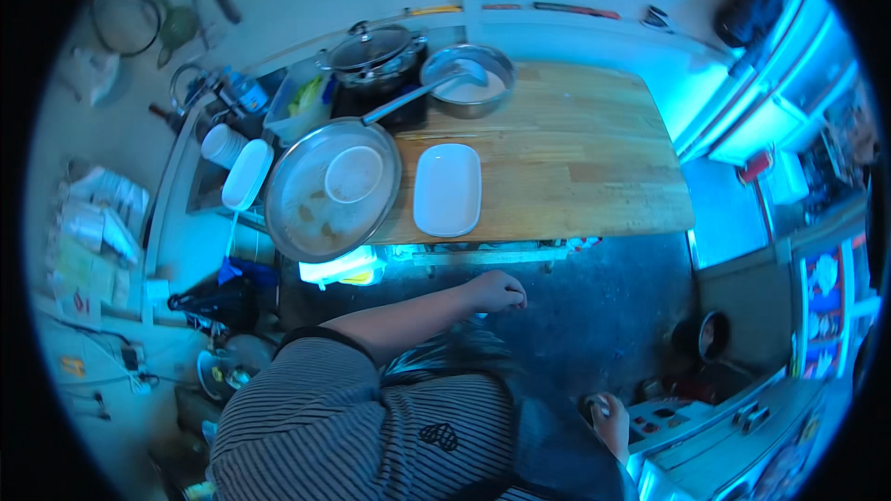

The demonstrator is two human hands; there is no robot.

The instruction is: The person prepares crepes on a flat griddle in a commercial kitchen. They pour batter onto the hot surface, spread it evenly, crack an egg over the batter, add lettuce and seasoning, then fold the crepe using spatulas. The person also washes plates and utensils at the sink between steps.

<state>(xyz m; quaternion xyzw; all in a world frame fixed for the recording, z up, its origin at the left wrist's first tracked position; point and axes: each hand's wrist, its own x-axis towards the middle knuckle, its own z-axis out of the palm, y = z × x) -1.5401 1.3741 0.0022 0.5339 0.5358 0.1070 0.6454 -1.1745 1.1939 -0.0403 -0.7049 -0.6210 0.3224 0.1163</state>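
Note:
My left hand (499, 291) is in front of the wooden table, over the dark floor, with its fingers curled in. I see nothing in it, and it touches nothing. Low on the right, beside a counter, is my right hand (610, 423). Its fingers are bent near a small dark shape, and whether it holds that is unclear. On the table before me lies a white rectangular dish (447, 189). Left of it, a wide round metal tray (296, 202) with brownish wet patches carries a white oval dish (353, 174) and overhangs the table's front edge.
Behind the dishes, a metal bowl (463, 108) of white contents holds a long-handled ladle (411, 99). A lidded pot (372, 56) stands beside a plastic tub (296, 126) with green leaves. Stacked white dishes (248, 174) are at left. The wooden table (578, 153) extends right.

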